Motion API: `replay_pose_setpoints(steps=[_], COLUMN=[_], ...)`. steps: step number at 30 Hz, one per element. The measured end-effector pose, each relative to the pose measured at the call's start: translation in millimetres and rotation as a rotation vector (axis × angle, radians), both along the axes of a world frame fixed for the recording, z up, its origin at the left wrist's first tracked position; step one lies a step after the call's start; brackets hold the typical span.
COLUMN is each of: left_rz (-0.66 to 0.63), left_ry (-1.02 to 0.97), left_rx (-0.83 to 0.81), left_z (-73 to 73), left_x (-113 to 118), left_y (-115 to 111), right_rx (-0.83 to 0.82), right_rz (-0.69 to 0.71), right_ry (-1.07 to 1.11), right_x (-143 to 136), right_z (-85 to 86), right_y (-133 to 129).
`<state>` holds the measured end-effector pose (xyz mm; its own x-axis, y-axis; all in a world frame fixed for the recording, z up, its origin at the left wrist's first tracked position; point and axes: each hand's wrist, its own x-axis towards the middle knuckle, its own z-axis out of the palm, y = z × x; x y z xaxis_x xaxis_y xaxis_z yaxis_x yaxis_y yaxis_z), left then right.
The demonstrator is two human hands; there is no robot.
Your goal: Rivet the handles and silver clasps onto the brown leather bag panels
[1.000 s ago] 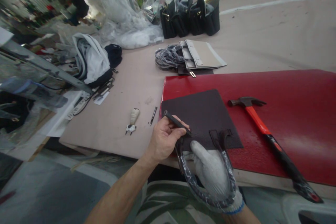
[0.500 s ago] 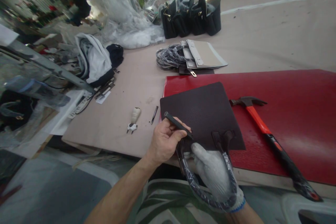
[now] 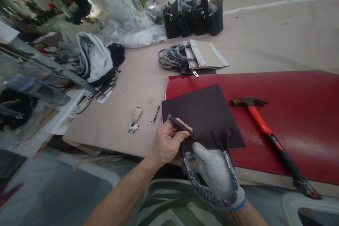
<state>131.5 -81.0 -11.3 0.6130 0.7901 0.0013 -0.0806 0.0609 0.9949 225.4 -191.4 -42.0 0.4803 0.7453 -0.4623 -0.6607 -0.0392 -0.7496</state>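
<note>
Panel (image 3: 201, 113) on a red sheet (image 3: 296, 120), near the bench (image 3: 265, 42) edge.
A slender rod (image 3: 156, 114) is laid at left, seemingly for easy reach; a dark tool (image 3: 178, 124) is pinched aslant by the bare left hand (image 3: 164, 144), presumably for fine aim; the near edge is apparently steadied by the gloved right hand (image 3: 214, 173), its finger closure hidden, inside the wrapped handle (image 3: 190, 174); a hammer (image 3: 261, 122) is laid farther right.
</note>
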Motion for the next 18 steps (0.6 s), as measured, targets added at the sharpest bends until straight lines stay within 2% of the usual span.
replay_pose_setpoints(steps=[3,9,14,18], left_rz=[-0.001,-0.034,-0.032,-0.017], left_ry=[0.015,0.065,0.085,0.121], left_rx=[0.058,0.146,0.244,0.298], left_z=[-3.4,-7.2,-7.2,-10.5], left_x=[4,11,10,12], left_y=[3,11,11,11], right_rx=[0.058,0.207,0.136,0.081], right_rz=[0.051,0.000,0.075,0.060], right_ry=[0.021,-0.023,0.046,0.058], right_x=[0,1,-1,-2], right_z=[-3.6,-1.8,-5.0,0.9], right_y=[4,12,11,14])
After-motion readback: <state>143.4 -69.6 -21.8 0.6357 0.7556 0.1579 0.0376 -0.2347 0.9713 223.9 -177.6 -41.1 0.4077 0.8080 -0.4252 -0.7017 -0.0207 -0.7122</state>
